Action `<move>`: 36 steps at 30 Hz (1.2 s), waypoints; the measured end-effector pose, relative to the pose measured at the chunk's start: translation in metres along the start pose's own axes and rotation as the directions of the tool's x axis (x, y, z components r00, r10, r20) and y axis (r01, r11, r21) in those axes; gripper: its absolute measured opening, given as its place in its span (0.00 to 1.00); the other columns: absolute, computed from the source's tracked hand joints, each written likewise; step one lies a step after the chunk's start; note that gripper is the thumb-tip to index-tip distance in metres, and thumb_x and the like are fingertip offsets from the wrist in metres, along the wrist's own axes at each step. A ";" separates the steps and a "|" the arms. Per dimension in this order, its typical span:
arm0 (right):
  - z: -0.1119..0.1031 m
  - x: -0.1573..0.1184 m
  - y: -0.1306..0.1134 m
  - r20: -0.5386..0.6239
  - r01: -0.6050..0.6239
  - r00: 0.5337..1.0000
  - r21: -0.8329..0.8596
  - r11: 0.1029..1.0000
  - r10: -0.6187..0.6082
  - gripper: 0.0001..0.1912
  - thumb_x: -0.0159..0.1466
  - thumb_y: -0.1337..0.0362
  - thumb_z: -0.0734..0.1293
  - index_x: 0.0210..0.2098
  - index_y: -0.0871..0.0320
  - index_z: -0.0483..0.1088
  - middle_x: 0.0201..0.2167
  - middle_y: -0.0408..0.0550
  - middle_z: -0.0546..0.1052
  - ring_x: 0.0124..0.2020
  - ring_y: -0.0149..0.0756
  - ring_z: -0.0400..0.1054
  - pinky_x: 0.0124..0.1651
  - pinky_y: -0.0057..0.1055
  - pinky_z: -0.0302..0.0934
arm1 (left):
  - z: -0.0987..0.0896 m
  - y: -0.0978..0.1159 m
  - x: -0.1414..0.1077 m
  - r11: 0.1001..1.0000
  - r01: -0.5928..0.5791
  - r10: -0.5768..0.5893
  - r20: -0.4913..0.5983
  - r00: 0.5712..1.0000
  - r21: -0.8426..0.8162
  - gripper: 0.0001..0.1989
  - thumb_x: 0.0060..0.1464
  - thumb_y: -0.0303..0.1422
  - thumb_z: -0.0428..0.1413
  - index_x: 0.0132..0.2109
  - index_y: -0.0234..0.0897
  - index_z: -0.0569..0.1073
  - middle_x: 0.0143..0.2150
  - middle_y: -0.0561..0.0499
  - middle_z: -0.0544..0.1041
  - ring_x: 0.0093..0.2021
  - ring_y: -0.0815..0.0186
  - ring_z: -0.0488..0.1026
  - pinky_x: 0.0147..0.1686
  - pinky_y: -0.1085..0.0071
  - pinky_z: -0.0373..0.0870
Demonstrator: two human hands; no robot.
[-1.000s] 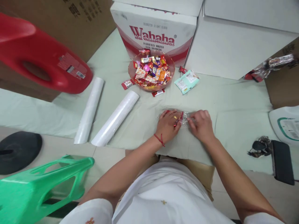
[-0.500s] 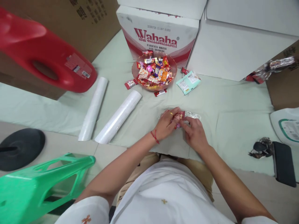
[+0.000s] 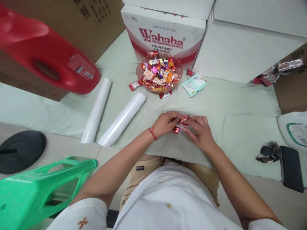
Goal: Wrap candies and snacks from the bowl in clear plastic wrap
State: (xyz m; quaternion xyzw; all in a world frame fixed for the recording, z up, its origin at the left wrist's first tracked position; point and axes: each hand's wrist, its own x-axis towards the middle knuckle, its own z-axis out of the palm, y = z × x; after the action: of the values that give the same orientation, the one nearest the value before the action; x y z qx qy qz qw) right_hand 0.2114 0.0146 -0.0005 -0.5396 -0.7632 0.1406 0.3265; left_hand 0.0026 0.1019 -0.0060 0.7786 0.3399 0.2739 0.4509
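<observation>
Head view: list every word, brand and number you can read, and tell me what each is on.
"Wahaha®": white-and-red carton.
"PURIFIED WATER", then "FOR DRINKING": same carton, below the brand.
Number line above the brand: too small to read surely.
Dark characters on the brown carton: blurred.
Labels on the red jug, white bottle and mint packet: too small.
Red packets between the hands: unreadable.

There are two hands (image 3: pixel 165 123), one candy bowl (image 3: pixel 180 70) at twelve o'clock, two white rolls (image 3: pixel 123 118) at nine, one red jug (image 3: pixel 59 49) at ten, one stool (image 3: pixel 31 182) at eight.
</observation>
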 end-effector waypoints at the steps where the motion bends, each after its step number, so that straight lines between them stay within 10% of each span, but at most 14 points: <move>1: 0.002 0.003 -0.001 0.030 0.017 0.999 -0.024 1.000 -0.017 0.16 0.68 0.57 0.72 0.54 0.49 0.77 0.51 0.52 0.76 0.50 0.47 0.66 0.54 0.49 0.63 | -0.003 0.001 0.001 1.000 0.002 -0.002 0.018 1.000 0.017 0.15 0.63 0.30 0.50 0.47 0.38 0.81 0.51 0.47 0.84 0.52 0.61 0.80 0.56 0.63 0.75; 24: 0.010 0.006 -0.019 0.096 -0.038 0.995 0.040 0.998 0.034 0.08 0.70 0.61 0.67 0.47 0.51 0.76 0.43 0.51 0.79 0.42 0.43 0.66 0.46 0.43 0.61 | -0.025 0.000 0.006 0.990 -0.139 0.143 0.249 0.958 -0.033 0.21 0.52 0.22 0.50 0.48 0.41 0.82 0.56 0.48 0.82 0.57 0.60 0.78 0.59 0.61 0.73; 36: 0.016 0.001 -0.024 -0.027 -0.055 0.998 0.024 0.998 0.055 0.08 0.68 0.69 0.66 0.42 0.52 0.76 0.38 0.48 0.77 0.40 0.43 0.64 0.45 0.43 0.62 | -0.029 0.007 -0.035 0.932 -0.156 0.144 0.059 0.988 0.327 0.14 0.57 0.27 0.56 0.48 0.40 0.81 0.53 0.45 0.79 0.53 0.56 0.71 0.57 0.56 0.68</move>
State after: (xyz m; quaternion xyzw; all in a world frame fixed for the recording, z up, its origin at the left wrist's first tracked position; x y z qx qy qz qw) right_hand 0.1828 0.0088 0.0016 -0.5585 -0.7417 0.1509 0.3394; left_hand -0.0379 0.0868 0.0091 0.8712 0.3129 0.2335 0.2977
